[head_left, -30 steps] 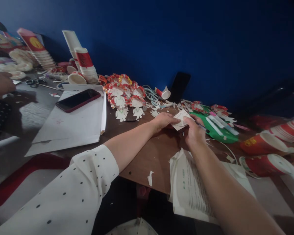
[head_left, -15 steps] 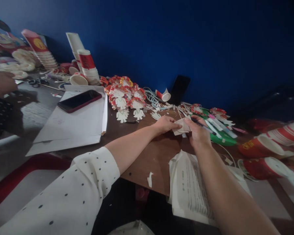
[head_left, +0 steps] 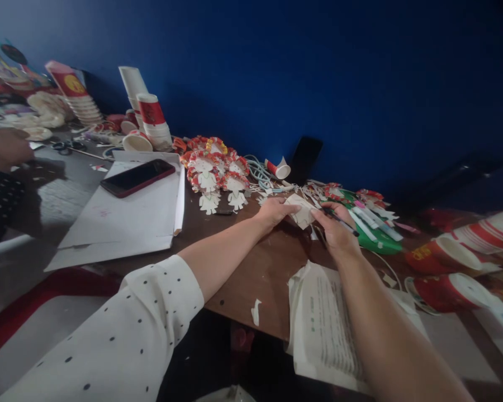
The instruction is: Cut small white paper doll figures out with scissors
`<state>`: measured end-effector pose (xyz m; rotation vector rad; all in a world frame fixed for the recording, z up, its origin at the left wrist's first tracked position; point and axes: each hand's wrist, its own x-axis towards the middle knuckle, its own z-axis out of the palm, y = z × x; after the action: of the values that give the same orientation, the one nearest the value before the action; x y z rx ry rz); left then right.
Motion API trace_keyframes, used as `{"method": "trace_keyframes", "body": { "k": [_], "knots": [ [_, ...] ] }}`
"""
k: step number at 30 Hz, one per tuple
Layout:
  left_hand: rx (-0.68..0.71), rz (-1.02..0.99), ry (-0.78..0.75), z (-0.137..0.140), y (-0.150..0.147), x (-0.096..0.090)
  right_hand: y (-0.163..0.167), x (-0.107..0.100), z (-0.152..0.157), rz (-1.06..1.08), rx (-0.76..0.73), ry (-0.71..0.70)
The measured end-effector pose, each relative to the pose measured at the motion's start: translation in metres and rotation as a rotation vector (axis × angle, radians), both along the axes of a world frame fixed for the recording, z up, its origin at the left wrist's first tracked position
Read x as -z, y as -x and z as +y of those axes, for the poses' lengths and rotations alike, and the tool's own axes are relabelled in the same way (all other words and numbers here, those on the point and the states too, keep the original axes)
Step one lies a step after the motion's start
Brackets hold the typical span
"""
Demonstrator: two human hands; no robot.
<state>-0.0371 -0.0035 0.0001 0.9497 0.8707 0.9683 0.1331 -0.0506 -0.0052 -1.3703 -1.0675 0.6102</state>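
Note:
Between my two hands, above the brown tabletop, is a small pale piece of paper with faint lines on it. My left hand pinches its left side between thumb and fingers. At its right edge, my right hand grips with the thumb, and a dark pen lies across the same hand. Several white paper-cut figures with red ruffled tops lie behind my left hand. Markers rest on a green pad beyond my right hand.
A phone lies on a white folder at left. Stacked paper cups stand behind it; red cups lie at right. A printed paper packet sits at the front edge. Another person's hand is at far left.
The paper between my hands has turned and tilted, so more of its face shows. Both hands still hold it, and the view has shifted slightly.

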Motion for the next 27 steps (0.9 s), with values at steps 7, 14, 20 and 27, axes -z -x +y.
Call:
{"method": "trace_keyframes", "body": {
  "k": [7,14,20,27],
  "knots": [
    [-0.042,-0.130,0.028,0.002,-0.002,0.004,0.010,-0.006,-0.004,0.024,-0.069,0.033],
    [-0.036,-0.230,0.082,-0.001,-0.003,0.000,0.015,-0.004,-0.005,0.060,-0.101,0.045],
    [-0.014,-0.205,0.053,0.001,0.000,-0.001,0.018,-0.005,-0.006,0.082,-0.111,0.037],
    [0.017,-0.053,-0.041,0.007,0.002,0.004,0.023,-0.006,-0.009,0.143,-0.121,-0.061]
  ]
}}
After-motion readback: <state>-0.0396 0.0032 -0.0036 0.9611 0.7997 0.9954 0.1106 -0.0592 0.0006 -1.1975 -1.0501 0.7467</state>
